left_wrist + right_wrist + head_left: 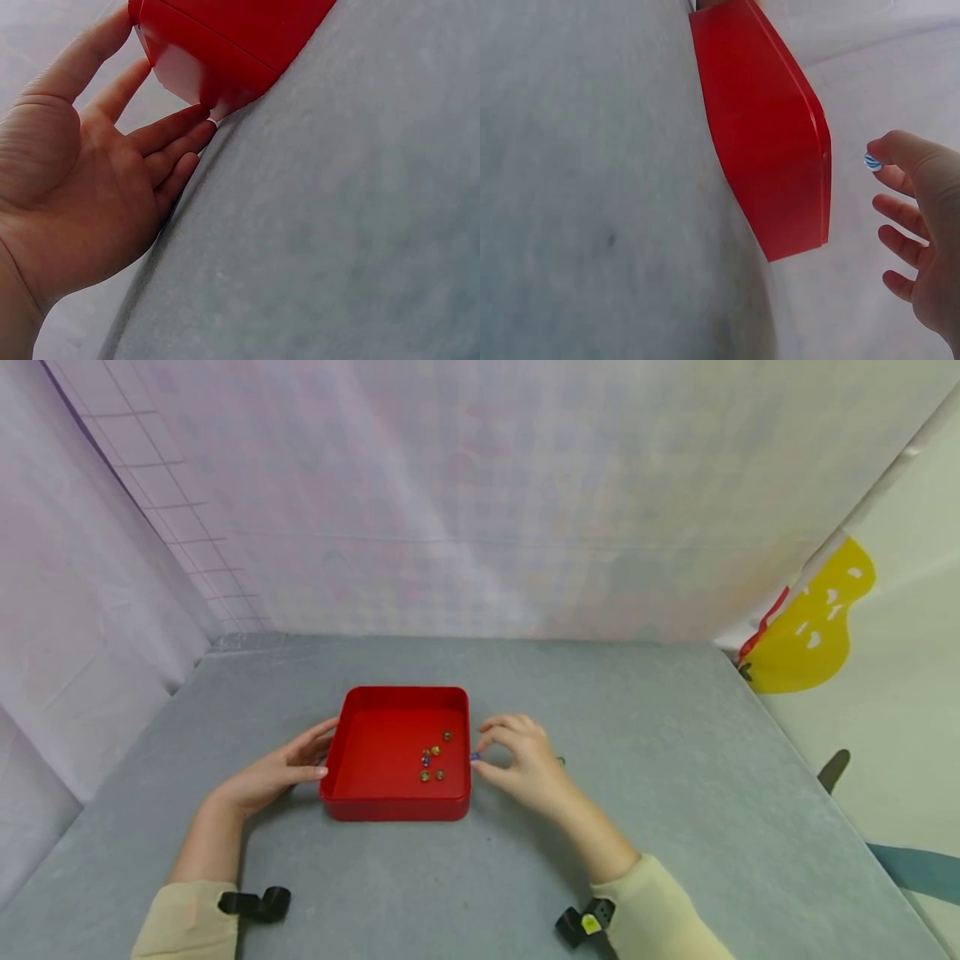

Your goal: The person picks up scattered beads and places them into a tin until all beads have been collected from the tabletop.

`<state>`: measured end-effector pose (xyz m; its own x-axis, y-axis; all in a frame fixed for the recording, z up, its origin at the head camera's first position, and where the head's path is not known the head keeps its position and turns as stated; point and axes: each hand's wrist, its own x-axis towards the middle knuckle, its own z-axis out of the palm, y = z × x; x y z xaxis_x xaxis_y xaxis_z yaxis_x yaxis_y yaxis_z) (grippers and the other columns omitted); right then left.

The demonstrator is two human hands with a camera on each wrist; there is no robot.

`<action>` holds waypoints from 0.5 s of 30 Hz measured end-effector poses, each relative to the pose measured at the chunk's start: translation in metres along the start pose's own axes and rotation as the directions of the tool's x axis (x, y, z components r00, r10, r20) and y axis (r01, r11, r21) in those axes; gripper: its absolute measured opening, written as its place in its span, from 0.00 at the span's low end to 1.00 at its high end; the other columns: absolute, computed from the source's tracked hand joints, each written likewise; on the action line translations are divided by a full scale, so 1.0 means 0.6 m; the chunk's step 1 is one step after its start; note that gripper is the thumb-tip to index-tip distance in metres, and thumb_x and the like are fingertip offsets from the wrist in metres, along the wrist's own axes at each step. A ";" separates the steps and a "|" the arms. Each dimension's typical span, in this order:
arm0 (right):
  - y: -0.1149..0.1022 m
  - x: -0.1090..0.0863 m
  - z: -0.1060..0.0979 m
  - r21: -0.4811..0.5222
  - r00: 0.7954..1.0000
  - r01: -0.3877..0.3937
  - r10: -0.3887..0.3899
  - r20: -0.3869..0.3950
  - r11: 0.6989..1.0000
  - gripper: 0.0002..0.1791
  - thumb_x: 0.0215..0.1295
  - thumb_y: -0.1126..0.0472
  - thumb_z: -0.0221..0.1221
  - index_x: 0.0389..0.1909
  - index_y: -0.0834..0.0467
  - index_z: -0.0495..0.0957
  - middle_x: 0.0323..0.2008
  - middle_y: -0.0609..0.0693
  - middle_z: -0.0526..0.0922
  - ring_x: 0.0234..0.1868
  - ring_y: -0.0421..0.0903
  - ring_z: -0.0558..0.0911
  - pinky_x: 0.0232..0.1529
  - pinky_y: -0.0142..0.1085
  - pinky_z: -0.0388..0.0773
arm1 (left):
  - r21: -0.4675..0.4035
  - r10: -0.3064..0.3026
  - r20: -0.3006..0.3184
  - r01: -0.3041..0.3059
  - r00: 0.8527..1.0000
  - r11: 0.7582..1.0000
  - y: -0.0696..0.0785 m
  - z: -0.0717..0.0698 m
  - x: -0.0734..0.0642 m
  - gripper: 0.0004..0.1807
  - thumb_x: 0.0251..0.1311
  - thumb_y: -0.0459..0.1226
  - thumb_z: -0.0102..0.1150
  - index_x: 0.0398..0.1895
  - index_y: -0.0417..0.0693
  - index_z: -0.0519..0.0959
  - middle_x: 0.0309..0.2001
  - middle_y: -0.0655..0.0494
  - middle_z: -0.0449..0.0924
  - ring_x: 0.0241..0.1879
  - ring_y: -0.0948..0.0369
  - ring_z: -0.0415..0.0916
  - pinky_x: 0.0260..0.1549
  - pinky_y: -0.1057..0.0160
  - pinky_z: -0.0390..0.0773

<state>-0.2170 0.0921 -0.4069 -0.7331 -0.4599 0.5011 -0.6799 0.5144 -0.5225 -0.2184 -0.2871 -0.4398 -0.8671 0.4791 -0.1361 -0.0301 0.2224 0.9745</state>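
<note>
Cream cloth makes the left sleeve [191, 918]; then we see the left hand [266, 772], fingers extended and touching the red box [397, 809] at its outer left wall, probably to keep it steady. Inside, several marbles [440, 775] lie toward the right. Just beyond the right wall, the right hand [528, 767] pinches a blue-white marble [872, 163] between thumb and finger, we suppose because it is so small. Being round, this marble shows no long axis and points nowhere; the box, nearly square, faces us straight.
</note>
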 end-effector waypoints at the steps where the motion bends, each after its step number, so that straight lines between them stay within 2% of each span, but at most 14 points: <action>1: -0.002 0.002 0.002 0.002 1.000 0.001 -0.001 0.000 1.000 0.07 0.54 0.60 0.70 0.31 0.51 0.81 0.47 0.50 0.80 0.51 0.47 0.72 0.57 0.54 0.60 | 0.001 0.000 -0.002 0.000 1.000 1.000 0.000 0.000 0.000 0.40 0.66 0.37 0.55 0.77 0.52 0.45 0.74 0.40 0.43 0.71 0.41 0.41 0.60 0.37 0.55; 15: -0.023 0.021 0.030 0.034 0.999 -0.044 0.043 0.031 0.998 0.06 0.56 0.60 0.68 0.33 0.52 0.80 0.49 0.51 0.78 0.52 0.45 0.71 0.55 0.52 0.64 | 0.004 0.004 0.004 -0.004 1.000 1.000 -0.002 -0.001 0.000 0.41 0.66 0.37 0.55 0.77 0.51 0.45 0.74 0.40 0.42 0.71 0.40 0.40 0.60 0.37 0.55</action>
<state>-0.2172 0.0661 -0.4059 -0.7616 -0.4599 0.4566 -0.6474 0.5089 -0.5673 -0.2186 -0.2876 -0.4406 -0.8655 0.4830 -0.1328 -0.0247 0.2236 0.9744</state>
